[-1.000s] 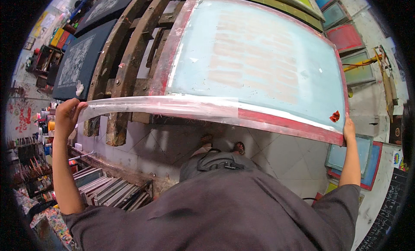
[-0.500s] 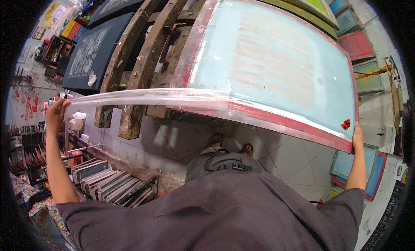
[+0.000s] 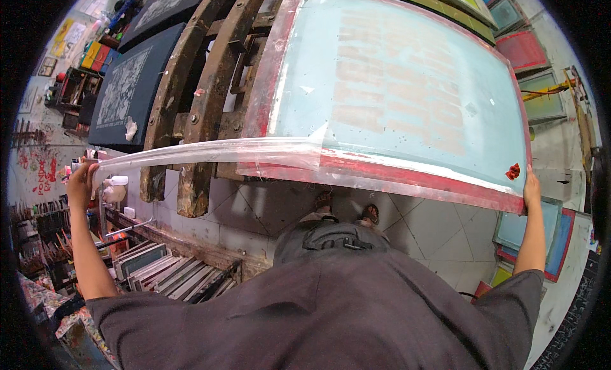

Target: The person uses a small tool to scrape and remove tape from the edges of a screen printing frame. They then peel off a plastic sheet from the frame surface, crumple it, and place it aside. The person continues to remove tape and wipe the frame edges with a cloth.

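Observation:
My left hand [image 3: 81, 184], out at the far left, is closed on the free end of a long strip of clear tape [image 3: 216, 151]. The strip stretches taut to the right and meets the near edge of a screen-printing frame [image 3: 420, 178], where a small whitish flap sticks up. The frame has a red border and pale blue mesh with faded block lettering. My right hand [image 3: 533, 190] grips its right edge near the close corner, fingers partly hidden. A dark red patch [image 3: 513, 171] lies on the mesh beside that hand.
Worn wooden beams [image 3: 211, 102] run left of the frame. Beyond them lie dark printed shirts on boards [image 3: 130, 90]. Several stacked frames [image 3: 181, 272] stand low at left. More screens [image 3: 522, 50] lean at right. My feet [image 3: 371, 213] are on the tiled floor.
The view has shifted slightly, and the frame's near right corner sits a little higher and farther right. A small flap now rises where tape meets frame. Both hands keep their holds.

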`<action>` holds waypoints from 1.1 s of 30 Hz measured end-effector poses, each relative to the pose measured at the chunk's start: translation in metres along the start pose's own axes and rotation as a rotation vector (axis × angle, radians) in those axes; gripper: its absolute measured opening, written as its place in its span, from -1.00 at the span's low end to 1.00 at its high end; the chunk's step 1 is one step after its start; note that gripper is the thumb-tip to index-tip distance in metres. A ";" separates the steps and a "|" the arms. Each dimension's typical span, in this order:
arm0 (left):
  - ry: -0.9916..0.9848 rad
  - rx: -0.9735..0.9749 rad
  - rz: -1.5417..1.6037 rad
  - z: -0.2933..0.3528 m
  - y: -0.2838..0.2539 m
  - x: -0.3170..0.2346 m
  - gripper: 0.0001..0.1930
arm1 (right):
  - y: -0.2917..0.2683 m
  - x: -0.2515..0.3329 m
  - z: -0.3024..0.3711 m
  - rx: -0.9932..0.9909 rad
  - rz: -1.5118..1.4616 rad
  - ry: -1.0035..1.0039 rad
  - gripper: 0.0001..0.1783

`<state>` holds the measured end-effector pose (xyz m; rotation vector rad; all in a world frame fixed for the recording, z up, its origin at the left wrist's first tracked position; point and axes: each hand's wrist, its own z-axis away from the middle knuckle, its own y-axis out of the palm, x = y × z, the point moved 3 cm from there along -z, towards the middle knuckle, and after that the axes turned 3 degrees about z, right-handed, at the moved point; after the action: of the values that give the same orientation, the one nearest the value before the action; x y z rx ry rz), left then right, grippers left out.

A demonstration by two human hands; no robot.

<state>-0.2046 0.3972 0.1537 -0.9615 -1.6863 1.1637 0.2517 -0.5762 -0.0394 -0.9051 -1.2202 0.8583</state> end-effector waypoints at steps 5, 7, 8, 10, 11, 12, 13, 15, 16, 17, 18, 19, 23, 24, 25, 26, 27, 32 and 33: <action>-0.136 0.070 0.032 0.015 0.009 0.012 -0.74 | -0.001 -0.005 -0.008 0.026 0.071 0.037 -0.27; -0.214 0.146 -0.040 0.016 0.008 0.016 -0.72 | -0.001 -0.006 -0.011 0.057 0.143 0.050 -0.27; -0.229 0.144 -0.071 0.018 0.007 0.016 -0.71 | -0.002 -0.002 -0.010 0.034 0.149 0.041 -0.27; -0.254 0.141 -0.133 0.018 0.006 0.017 -0.68 | -0.002 0.007 -0.004 -0.014 0.160 0.027 -0.25; -0.233 0.103 -0.138 0.018 0.004 0.015 -0.70 | -0.002 0.009 -0.002 -0.011 0.137 0.022 -0.25; -0.213 0.065 -0.143 0.020 0.003 0.011 -0.71 | -0.001 0.011 -0.002 -0.007 0.114 0.017 -0.25; -0.191 0.027 -0.149 0.021 0.002 0.009 -0.71 | -0.001 0.011 0.000 -0.002 0.091 0.013 -0.25; -0.158 -0.009 -0.149 0.025 0.004 0.020 -0.71 | -0.001 0.008 -0.001 0.008 0.054 0.035 -0.25; -0.143 -0.025 -0.149 0.026 0.004 0.022 -0.71 | 0.000 0.007 -0.001 0.015 0.038 0.045 -0.25; -0.150 -0.033 -0.176 0.026 0.004 0.024 -0.70 | 0.000 0.008 -0.001 0.023 0.032 0.056 -0.26; -0.157 -0.041 -0.203 0.027 0.003 0.026 -0.70 | 0.000 0.008 0.000 0.032 0.026 0.066 -0.26; -0.164 -0.047 -0.228 0.027 0.003 0.026 -0.69 | 0.000 0.009 0.000 0.040 0.022 0.077 -0.26; -0.201 0.027 -0.257 0.025 0.004 0.043 -0.70 | -0.001 0.007 -0.001 0.017 0.033 0.054 -0.26; -0.203 0.025 -0.268 0.026 0.006 0.050 -0.71 | -0.001 0.004 -0.003 0.013 0.046 0.039 -0.26; -0.205 0.023 -0.278 0.026 0.009 0.051 -0.71 | -0.001 0.003 -0.004 0.008 0.060 0.025 -0.26; -0.194 0.001 -0.206 0.025 0.012 0.052 -0.71 | -0.001 0.002 -0.005 0.014 0.047 0.037 -0.26; -0.182 -0.020 -0.134 0.023 0.016 0.053 -0.71 | -0.001 0.001 -0.004 0.019 0.034 0.050 -0.26; -0.295 0.016 0.139 -0.001 0.032 0.039 -0.70 | 0.000 0.003 -0.004 0.016 0.003 0.042 -0.25; -0.357 0.038 0.186 0.001 0.034 0.053 -0.70 | 0.003 0.007 -0.002 -0.023 -0.027 0.012 -0.24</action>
<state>-0.2198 0.4548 0.1330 -0.9436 -1.8726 1.5596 0.2545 -0.5693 -0.0399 -0.9086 -1.2318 0.8178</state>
